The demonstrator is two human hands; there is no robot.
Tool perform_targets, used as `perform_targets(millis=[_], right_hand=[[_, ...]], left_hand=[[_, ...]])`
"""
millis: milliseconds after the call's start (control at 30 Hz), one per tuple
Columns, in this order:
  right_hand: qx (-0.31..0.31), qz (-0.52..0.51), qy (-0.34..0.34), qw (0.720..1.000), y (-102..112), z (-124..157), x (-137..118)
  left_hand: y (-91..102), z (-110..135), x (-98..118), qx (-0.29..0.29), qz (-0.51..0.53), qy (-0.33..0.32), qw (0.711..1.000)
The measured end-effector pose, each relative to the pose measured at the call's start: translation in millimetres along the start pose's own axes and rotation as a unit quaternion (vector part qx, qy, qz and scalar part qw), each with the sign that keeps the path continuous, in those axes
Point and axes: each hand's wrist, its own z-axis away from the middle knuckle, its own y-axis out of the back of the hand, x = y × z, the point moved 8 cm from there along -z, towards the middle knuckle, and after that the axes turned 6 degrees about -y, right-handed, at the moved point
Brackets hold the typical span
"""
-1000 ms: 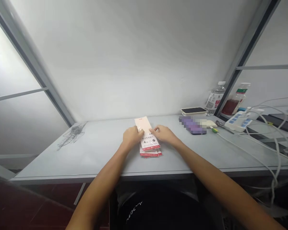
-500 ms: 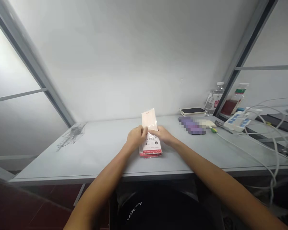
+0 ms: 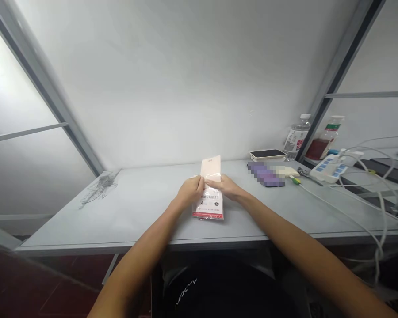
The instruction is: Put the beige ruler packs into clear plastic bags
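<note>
A stack of clear-wrapped ruler-set packets [image 3: 208, 208] with red-edged cards lies on the pale grey table [image 3: 135, 216], its lower end near the front edge. A pale peach card or sleeve [image 3: 211, 168] stands out past the far end of the stack. My left hand [image 3: 190, 191] pinches the stack's left side, and my right hand [image 3: 223, 186] grips its right side. Together they hide the middle of the packet's printed label.
To the right lie a pixelated purple object [image 3: 265, 173], a dark-screened phone in a cream case [image 3: 267, 153], two plastic bottles [image 3: 307, 139] and a white power strip [image 3: 328, 171] with white cables. A grey scribble-like mark [image 3: 101, 187] lies at the table's left.
The packets, fanned out a second ago, now lie nearly squared in one stack. The peach part has turned upright and shifted right, and both hands have moved slightly right with it.
</note>
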Motion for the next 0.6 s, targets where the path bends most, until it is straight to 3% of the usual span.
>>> perform_targets(millis=[300,467,600], right_hand=[[-0.010,0.001,0.017,1.000,-2,4,-5],[0.037,-0.024,0.025,0.999,5,0,-6],[0.057,-0.029,0.031,0.997,10,0,-9]], left_hand=[[-2.2,-3,-17,0.004,0.189,0.049,0.981],[9.0,-4,-29,0.075,0.180,0.076,0.978],[10.0,-1,-45,0.067,0.182,0.140,0.971]])
